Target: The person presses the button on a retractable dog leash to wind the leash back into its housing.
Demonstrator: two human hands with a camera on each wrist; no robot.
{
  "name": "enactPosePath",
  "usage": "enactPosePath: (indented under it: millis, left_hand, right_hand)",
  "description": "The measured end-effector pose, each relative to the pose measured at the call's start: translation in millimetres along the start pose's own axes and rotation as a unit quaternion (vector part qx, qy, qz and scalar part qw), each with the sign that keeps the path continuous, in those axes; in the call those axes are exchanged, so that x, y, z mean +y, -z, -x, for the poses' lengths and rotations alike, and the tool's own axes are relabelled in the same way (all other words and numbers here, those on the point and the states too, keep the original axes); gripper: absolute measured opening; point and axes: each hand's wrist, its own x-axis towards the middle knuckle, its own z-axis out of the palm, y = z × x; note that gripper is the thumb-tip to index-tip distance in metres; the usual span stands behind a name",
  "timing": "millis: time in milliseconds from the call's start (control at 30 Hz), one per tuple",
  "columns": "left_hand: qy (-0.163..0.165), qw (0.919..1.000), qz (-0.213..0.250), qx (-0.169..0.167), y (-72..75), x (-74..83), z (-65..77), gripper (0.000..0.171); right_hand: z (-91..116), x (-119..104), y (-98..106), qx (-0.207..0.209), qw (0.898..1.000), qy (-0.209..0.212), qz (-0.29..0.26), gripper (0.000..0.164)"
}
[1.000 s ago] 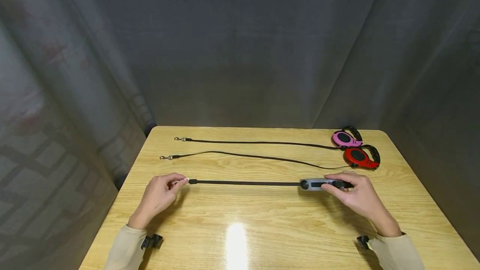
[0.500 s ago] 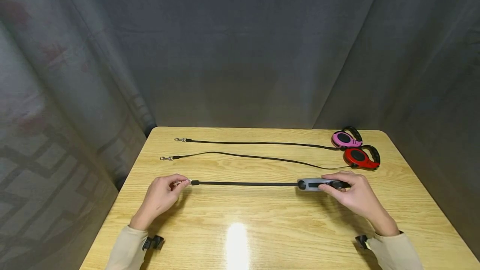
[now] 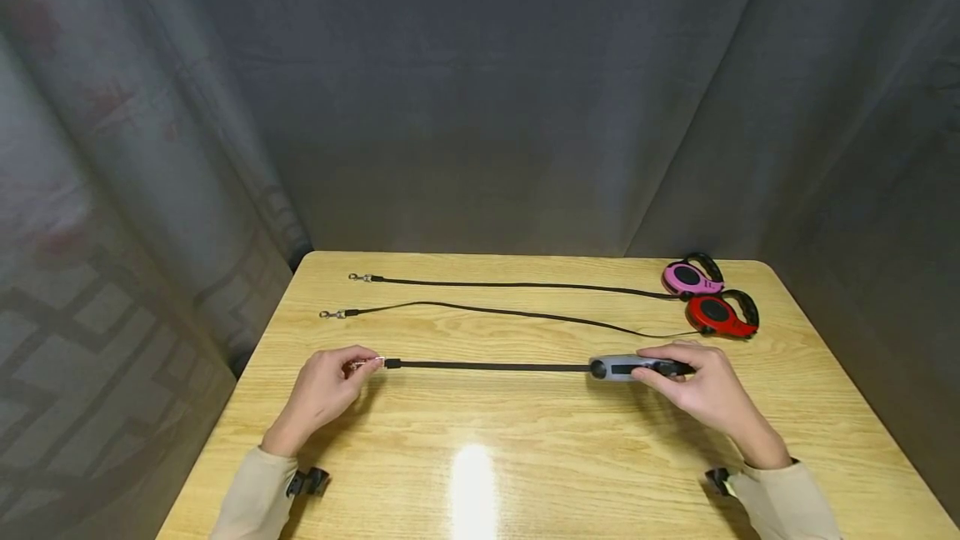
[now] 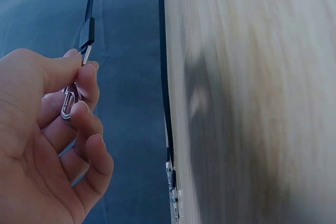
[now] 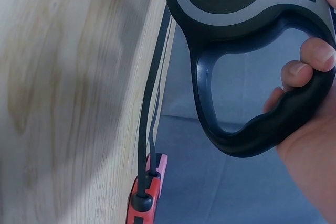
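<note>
A grey retractable dog leash (image 3: 621, 368) with a black loop handle (image 5: 273, 135) is gripped in my right hand (image 3: 708, 382), fingers curled through the loop. Its black strap (image 3: 487, 367) runs straight and taut across to the left. At that end my left hand (image 3: 326, 386) pinches the metal snap hook (image 4: 69, 100) between thumb and fingers. In the left wrist view, the hook's lower end pokes out among the curled fingers. Both hands are held above the table, their shadows falling on the wood.
Behind, a red leash (image 3: 720, 317) and a pink leash (image 3: 692, 277) lie at the back right of the wooden table (image 3: 390, 473). Their straps stretch left to two metal hooks (image 3: 332, 315). Grey curtains (image 3: 465, 107) surround the table's back and sides.
My right hand has moved slightly left with the grey leash, so the strap between my hands is a little shorter. The left hand has shifted slightly right.
</note>
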Motion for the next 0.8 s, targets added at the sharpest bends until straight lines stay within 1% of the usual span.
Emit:
enactPosePath:
  millis: [167,300,500,800]
  left_hand:
    - [-0.003,1.0,-0.002,0.004,0.8,1.2,-0.9,0.011]
    - [-0.009,0.9999,-0.004,0.006,1.9,2.2,-1.4,0.011]
    - [-0.004,1.0,-0.002,0.002,3.1,3.6,-0.1,0.012]
    - [-0.013,0.9999,-0.004,0.001,1.7,7.3,1.4,0.011]
  right_hand:
    - [-0.2,0.2,-2.4,-0.003,1.0,-0.006,-0.007,0.032]
    - [-0.7,-0.4,-4.0,-0.001,1.0,0.004,-0.011,0.032]
    - [-1.1,-1.2,-7.4,0.001,1.0,0.022,-0.012,0.034]
    - [-1.2,-4.1,-11.6,-0.012,1.0,0.011,-0.01,0.03]
